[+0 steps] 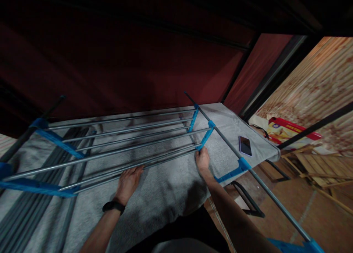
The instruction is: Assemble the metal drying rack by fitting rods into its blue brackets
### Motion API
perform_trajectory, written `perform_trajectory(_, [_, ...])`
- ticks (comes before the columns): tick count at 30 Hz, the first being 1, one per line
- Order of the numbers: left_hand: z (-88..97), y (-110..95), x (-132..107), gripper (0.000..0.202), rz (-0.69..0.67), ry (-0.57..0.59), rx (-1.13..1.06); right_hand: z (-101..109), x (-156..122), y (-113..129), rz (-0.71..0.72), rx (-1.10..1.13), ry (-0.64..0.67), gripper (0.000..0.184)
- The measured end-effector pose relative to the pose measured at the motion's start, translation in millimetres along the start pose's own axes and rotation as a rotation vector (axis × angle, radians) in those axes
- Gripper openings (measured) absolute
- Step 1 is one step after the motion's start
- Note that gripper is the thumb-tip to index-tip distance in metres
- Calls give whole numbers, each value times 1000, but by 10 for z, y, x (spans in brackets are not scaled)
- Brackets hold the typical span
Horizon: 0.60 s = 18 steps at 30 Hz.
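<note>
A metal rack of grey rods joined by blue plastic connectors lies across a table covered in grey cloth. My left hand reaches to the nearest rods, its fingers curled onto one near the middle; a black band is on that wrist. My right hand grips the end of the nearest rods just below a blue connector. A long upright pole with more blue connectors runs diagonally on the right.
A phone lies on the cloth near the table's right edge. Several loose grey rods lie at the left. A red and yellow box and wooden slats sit on the floor at the right. A dark red wall stands behind.
</note>
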<state>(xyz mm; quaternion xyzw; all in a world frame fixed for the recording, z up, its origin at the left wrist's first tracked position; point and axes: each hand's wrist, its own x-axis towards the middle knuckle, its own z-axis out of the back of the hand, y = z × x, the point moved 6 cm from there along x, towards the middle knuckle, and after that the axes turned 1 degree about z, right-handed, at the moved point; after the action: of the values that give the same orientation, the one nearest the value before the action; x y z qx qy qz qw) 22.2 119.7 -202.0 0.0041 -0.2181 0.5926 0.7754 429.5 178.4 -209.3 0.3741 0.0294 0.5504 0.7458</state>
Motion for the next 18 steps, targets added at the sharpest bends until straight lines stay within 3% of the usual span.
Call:
perform_trajectory(7, [5, -7, -22, 40, -23, -37, -17, -18, -20, 19, -32, 60, -10, 12])
perform_trajectory(13, [27, -52, 19, 39, 3, -2, -2, -32, -8, -3, -106, 236, -6, 10])
perform_trajectory(18, [238, -255, -38, 38, 62, 48, 112, 32, 92, -177, -211, 546, 72, 13])
